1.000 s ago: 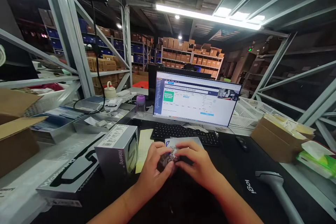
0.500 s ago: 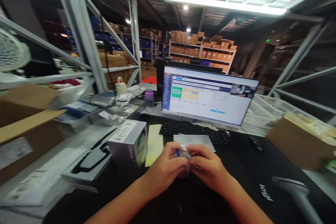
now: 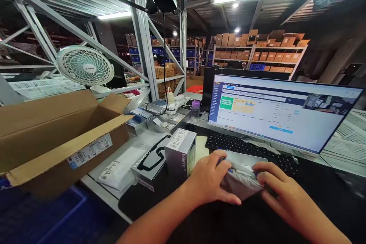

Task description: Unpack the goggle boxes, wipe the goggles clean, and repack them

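A grey, crinkled pouch-like packet (image 3: 243, 183) is between my two hands, over the black desk mat in the head view. My left hand (image 3: 210, 179) grips its left end, with the fingers curled over the top and the thumb low in front. A bit of blue shows by those fingers; I cannot make out what it is. My right hand (image 3: 286, 188) pinches the packet's right end with bent fingers. Just behind lies a flat silver-grey box (image 3: 248, 157), partly covered by my hands. What the packet contains is hidden.
A keyboard (image 3: 228, 143) and a monitor (image 3: 274, 114) stand behind my hands. To the left are an upright grey box (image 3: 178, 160), a flat printed box (image 3: 151, 164), a bagged item (image 3: 122, 167) and a large open carton (image 3: 94, 148). A purple-lidded bottle (image 3: 195, 111) stands farther back.
The view has swung left, showing more of the carton and the fan. My hands have moved apart, and more of the grey packet shows between them.
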Demonstrator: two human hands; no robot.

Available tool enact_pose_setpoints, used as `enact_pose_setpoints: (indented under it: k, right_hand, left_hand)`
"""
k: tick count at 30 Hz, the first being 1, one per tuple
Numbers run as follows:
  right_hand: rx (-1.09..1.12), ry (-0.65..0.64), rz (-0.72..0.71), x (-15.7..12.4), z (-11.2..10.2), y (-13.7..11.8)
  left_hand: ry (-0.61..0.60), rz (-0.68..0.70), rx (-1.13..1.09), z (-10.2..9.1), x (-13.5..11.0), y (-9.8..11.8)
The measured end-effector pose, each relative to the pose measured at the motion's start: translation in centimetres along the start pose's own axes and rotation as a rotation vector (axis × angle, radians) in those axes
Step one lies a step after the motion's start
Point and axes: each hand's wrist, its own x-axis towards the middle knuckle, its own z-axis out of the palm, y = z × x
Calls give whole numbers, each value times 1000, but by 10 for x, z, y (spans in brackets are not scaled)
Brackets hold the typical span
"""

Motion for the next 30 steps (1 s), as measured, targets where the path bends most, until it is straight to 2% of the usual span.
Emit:
enact_pose_setpoints:
  k: [3,6,9,11,12,15,21,23,27,30]
  right_hand:
    - [33,191,46,1,15,-9]
    - [-23,328,-6,3,29,-20]
    - [-142,311,-222,2,29,-28]
    - [-177,231,-367,1,24,-32]
    - [-156,185,-392,1,21,-34]
    - [-26,136,-279,3,14,-36]
    - [52,322,22,6,13,-37]
    - [26,334,62,6,13,-41]
    - [0,252,158,7,17,-47]
    - [16,299,208,8,22,-49]
  left_hand:
    - [-95,-204,-163,16,-5,18]
    - [-69,-376,-335,30,-8,27]
    - [24,-407,-459,36,-7,24]
    - [88,-426,-470,36,-4,18]
    - [114,-444,-459,35,-3,15]
    - [203,-491,-411,33,-1,7]
    - [353,-458,-324,32,-5,3]
    - [367,-419,-322,34,-7,4]
    - [366,-346,-329,40,-9,6]
    - [357,-301,-318,42,-9,5]
